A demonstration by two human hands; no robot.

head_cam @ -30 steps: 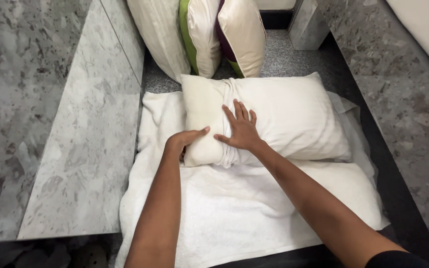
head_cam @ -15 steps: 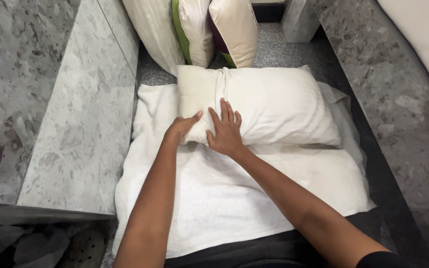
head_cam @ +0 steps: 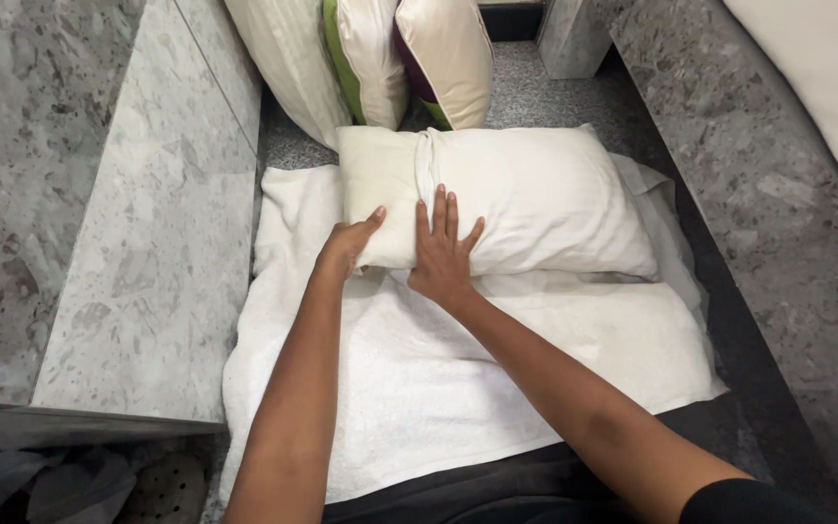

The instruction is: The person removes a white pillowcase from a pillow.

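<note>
On the white towel (head_cam: 497, 388), my left hand (head_cam: 346, 250) grips the pillow (head_cam: 535, 199) end; right hand (head_cam: 441, 254) lies flat, fingers spread; casing needs tugging farther.

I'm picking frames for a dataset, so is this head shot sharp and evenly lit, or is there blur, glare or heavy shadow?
Head view: sharp, with no motion blur on the left hand or right hand; soft even light, no glare on the pillow or white towel; only faint shadow under the pillow; the dark bottom edge is dimmer.
</note>
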